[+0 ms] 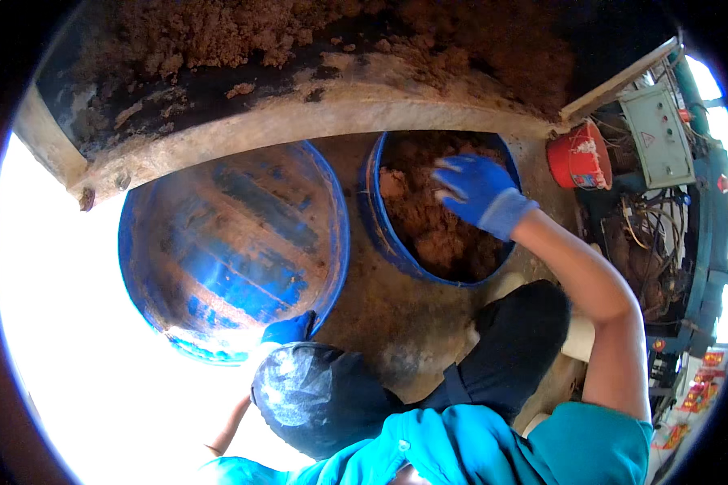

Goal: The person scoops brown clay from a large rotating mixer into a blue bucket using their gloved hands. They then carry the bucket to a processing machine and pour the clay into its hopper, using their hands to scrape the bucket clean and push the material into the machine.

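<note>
The wide blue tub (243,279), beside the left hand's (289,329) fingers, looks stiff and bulky, best held by its rim (345,210); whether they clamp it, I cannot tell. The brown crumbly mass (441,234) below the right hand's (479,190) parted fingers seems soft, scoopable. Stained floor (372,315) lies between both hands' fingers; rightward sits a red bucket (570,166).

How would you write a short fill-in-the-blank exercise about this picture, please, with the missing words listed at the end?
1. The right hand wears a glove coloured ____.
2. Crumbly brown material lies heaped in the blue tub on the picture's ____ side.
3. The left hand is at the rim of the other blue tub, on the ____.
4. The bucket beside the grey control box is ____.

Missing words: blue; right; left; red.
</note>
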Available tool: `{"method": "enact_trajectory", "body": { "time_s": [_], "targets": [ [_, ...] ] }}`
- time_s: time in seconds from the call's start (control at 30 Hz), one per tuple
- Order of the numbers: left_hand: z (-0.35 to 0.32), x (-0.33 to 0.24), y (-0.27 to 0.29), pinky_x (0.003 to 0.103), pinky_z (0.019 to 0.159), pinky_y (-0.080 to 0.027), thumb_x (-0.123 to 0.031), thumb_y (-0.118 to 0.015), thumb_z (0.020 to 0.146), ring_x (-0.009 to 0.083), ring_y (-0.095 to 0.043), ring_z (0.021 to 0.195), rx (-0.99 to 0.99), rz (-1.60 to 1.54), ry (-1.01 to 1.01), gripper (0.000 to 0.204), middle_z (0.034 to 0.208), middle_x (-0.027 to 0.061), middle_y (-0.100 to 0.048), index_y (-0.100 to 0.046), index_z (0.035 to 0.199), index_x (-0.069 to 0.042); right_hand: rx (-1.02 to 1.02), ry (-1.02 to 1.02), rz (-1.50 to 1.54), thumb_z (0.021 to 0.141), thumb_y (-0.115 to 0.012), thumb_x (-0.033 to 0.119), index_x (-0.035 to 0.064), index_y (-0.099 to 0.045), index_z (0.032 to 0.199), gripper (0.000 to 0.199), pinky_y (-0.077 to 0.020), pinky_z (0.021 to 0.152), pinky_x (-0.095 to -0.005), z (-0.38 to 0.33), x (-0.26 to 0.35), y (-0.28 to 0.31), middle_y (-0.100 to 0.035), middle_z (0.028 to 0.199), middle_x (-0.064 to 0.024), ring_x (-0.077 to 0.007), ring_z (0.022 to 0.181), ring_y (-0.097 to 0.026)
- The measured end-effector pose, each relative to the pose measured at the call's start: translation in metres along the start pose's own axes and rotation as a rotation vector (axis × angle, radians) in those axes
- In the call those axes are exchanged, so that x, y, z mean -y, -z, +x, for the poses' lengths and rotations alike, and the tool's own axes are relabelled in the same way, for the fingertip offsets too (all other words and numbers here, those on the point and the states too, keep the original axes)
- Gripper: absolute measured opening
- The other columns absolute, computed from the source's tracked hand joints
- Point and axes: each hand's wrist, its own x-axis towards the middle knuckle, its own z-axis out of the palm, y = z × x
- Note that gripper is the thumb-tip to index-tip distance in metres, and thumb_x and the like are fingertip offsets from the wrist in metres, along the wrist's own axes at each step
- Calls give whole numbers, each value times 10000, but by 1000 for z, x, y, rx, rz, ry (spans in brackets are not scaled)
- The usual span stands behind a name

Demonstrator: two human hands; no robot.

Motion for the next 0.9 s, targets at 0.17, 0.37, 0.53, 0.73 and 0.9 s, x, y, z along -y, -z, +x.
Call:
{"method": "enact_trajectory", "body": {
  "time_s": [0.17, 0.37, 0.53, 0.73, 0.9],
  "targets": [
    [-38, 13, 12, 423, 660, -466, -273, -550, 779, 332, -604, 767, -4, 131, 73, 196, 833, 178, -614, -589, 942, -171, 265, 29, -130, 813, -540, 248, 63, -581, 1008, 272, -452, 814, -420, 50, 35, -44, -577, 1048, -133, -303, 978, -549],
    [-82, 16, 18, 423, 631, -466, -248, -550, 774, 325, -607, 704, -68, 194, 272, 139, 780, 165, -619, -598, 860, -148, 518, -71, -141, 806, -533, 179, 92, -618, 916, 164, -503, 684, -420, 75, 1, -103, -609, 957, -148, -301, 876, -605],
    [-90, 21, 22, 428, 576, -458, -250, -567, 747, 319, -596, 612, -162, 233, 379, 109, 668, 132, -611, -595, 728, -147, 701, -42, -176, 804, -523, 123, 69, -647, 937, 189, -508, 677, -407, 82, 6, -122, -629, 954, -162, -307, 869, -616],
    [-94, 26, 7, 420, 598, -462, -274, -594, 715, 307, -598, 665, -190, 215, 427, 123, 719, 121, -618, -600, 732, -152, 611, -6, 11, 825, -497, 205, 34, -607, 1021, 283, -487, 740, -388, 165, 62, -54, -607, 1003, -188, -334, 881, -598],
    [-80, 32, 13, 414, 603, -463, -286, -604, 708, 298, -598, 668, -193, 226, 378, 131, 725, 102, -620, -606, 742, -159, 144, -192, 409, 834, -476, 232, 42, -597, 1056, 317, -462, 796, -404, 230, 67, -163, -594, 1050, -182, -343, 901, -585]
  ]
}}
